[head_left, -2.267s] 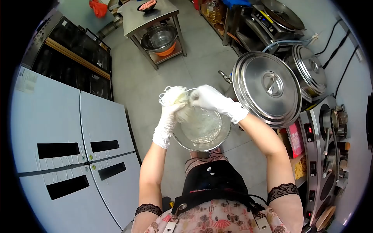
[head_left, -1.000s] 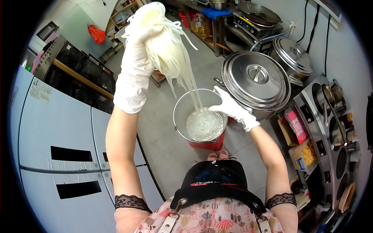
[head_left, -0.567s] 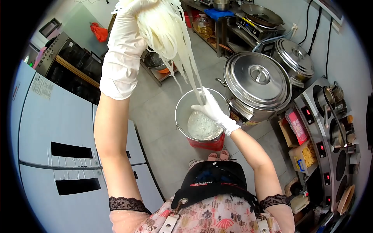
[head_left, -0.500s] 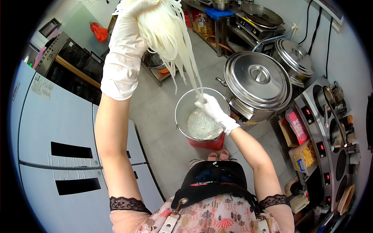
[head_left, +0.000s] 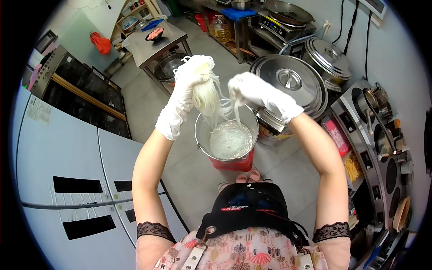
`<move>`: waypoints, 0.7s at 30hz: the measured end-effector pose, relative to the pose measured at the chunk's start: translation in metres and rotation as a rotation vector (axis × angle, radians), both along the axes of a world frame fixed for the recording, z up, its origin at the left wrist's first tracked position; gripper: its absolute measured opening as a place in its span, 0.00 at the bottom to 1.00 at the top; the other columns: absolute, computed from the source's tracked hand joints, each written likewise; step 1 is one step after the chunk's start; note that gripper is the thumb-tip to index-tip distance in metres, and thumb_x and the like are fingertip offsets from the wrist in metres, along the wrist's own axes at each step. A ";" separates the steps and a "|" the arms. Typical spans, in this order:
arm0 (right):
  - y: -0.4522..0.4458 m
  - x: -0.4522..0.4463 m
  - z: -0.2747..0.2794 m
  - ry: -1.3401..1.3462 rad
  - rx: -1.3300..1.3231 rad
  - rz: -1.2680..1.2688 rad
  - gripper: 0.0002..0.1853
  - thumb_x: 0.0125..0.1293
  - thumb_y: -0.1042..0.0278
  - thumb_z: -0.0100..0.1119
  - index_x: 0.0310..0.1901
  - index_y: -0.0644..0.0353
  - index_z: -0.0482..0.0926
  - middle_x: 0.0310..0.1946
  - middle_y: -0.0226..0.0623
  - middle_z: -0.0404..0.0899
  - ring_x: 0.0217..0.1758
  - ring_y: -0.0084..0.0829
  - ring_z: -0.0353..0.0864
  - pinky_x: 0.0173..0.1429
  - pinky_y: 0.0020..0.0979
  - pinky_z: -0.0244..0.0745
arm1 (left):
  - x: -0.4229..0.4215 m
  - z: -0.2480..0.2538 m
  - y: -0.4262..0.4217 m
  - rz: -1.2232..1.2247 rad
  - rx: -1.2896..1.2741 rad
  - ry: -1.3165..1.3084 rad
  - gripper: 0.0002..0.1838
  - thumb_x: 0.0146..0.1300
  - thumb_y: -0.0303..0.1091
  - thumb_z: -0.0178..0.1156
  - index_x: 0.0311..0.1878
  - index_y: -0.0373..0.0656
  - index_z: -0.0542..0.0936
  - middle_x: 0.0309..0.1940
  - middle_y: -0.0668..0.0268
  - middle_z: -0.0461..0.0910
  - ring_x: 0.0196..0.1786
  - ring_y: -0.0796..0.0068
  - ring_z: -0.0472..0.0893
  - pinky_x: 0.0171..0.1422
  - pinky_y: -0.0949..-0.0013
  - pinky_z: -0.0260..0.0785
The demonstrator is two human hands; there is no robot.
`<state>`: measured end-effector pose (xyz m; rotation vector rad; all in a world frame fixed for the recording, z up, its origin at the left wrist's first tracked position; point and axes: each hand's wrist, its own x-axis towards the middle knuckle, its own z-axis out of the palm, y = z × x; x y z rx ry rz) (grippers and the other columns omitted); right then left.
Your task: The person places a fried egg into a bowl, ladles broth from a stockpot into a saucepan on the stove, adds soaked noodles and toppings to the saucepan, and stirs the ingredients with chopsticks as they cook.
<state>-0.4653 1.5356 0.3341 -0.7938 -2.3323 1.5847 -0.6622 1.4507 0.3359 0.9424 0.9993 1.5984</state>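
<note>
A bundle of long white noodles (head_left: 208,96) hangs from my gloved left hand (head_left: 188,87), which is closed around its upper part. My right hand (head_left: 252,92), gloved too, is closed on a few strands to the right of the bundle; these droop from its fingers. Both hands are raised above a metal bucket (head_left: 198,135) with a wire handle. Cloudy, bubbly liquid (head_left: 230,139) fills its bottom, and the lowest noodle ends dangle just over or into it; I cannot tell which. Under the bucket is a red base (head_left: 234,164).
Large lidded steel pots (head_left: 292,81) stand right of the bucket. Along the right wall runs a cooktop (head_left: 366,153) with pans. Pale blue refrigerator doors (head_left: 58,148) line the left. A steel table (head_left: 157,42) stands behind, and a wok (head_left: 288,11) sits on a burner at the back.
My left hand has come down with the noodles, from the top of the view to closer above the bucket. The right hand has risen from the bucket's rim, holding strands.
</note>
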 end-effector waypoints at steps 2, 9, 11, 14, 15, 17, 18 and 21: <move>0.008 -0.005 0.011 0.131 0.375 0.119 0.11 0.59 0.70 0.47 0.25 0.62 0.78 0.22 0.38 0.79 0.25 0.29 0.80 0.32 0.28 0.77 | 0.001 -0.001 0.000 -0.022 0.056 0.033 0.23 0.48 0.19 0.60 0.51 0.37 0.74 0.42 0.61 0.78 0.44 0.67 0.81 0.51 0.64 0.76; -0.016 -0.017 0.106 0.107 0.205 -0.066 0.13 0.65 0.66 0.46 0.38 0.65 0.78 0.30 0.37 0.80 0.33 0.25 0.81 0.41 0.27 0.78 | 0.006 0.030 -0.008 -0.136 0.034 -0.026 0.24 0.49 0.21 0.60 0.53 0.38 0.72 0.45 0.61 0.77 0.48 0.70 0.78 0.55 0.66 0.73; -0.019 -0.020 0.108 0.121 0.278 -0.101 0.13 0.64 0.66 0.46 0.38 0.66 0.78 0.32 0.39 0.80 0.35 0.26 0.81 0.43 0.28 0.78 | 0.004 0.031 -0.009 -0.155 0.038 -0.003 0.26 0.49 0.22 0.61 0.55 0.38 0.71 0.47 0.61 0.76 0.50 0.69 0.78 0.57 0.65 0.72; -0.009 -0.028 0.084 0.095 0.726 0.015 0.14 0.59 0.66 0.48 0.35 0.68 0.79 0.36 0.46 0.81 0.38 0.33 0.82 0.45 0.32 0.76 | 0.004 0.024 -0.010 -0.129 0.033 0.019 0.32 0.50 0.26 0.64 0.61 0.36 0.68 0.53 0.57 0.75 0.54 0.63 0.78 0.60 0.60 0.71; -0.009 -0.031 0.073 0.095 0.726 0.003 0.14 0.59 0.66 0.48 0.35 0.68 0.79 0.36 0.46 0.81 0.38 0.33 0.82 0.45 0.32 0.76 | 0.003 0.018 -0.010 -0.141 0.033 0.023 0.32 0.50 0.26 0.64 0.61 0.36 0.68 0.53 0.57 0.75 0.54 0.63 0.78 0.60 0.60 0.71; -0.013 -0.036 0.053 0.015 0.318 -0.118 0.17 0.64 0.63 0.48 0.37 0.71 0.80 0.32 0.54 0.81 0.33 0.45 0.82 0.38 0.38 0.76 | 0.002 0.003 -0.010 -0.124 -0.042 0.055 0.31 0.49 0.25 0.64 0.60 0.36 0.69 0.52 0.57 0.76 0.54 0.63 0.78 0.60 0.61 0.71; -0.006 -0.039 0.029 0.112 0.444 -0.030 0.19 0.65 0.60 0.48 0.38 0.71 0.80 0.31 0.53 0.81 0.33 0.43 0.83 0.37 0.38 0.76 | -0.001 -0.007 -0.007 -0.136 -0.017 0.082 0.30 0.48 0.25 0.64 0.58 0.36 0.70 0.51 0.58 0.77 0.53 0.64 0.78 0.60 0.61 0.72; -0.002 -0.048 0.002 0.079 0.184 -0.093 0.22 0.67 0.56 0.47 0.36 0.71 0.80 0.25 0.46 0.80 0.28 0.30 0.81 0.31 0.33 0.76 | -0.002 -0.028 -0.007 -0.137 -0.040 0.110 0.26 0.46 0.22 0.62 0.54 0.37 0.74 0.47 0.62 0.78 0.50 0.70 0.78 0.56 0.67 0.72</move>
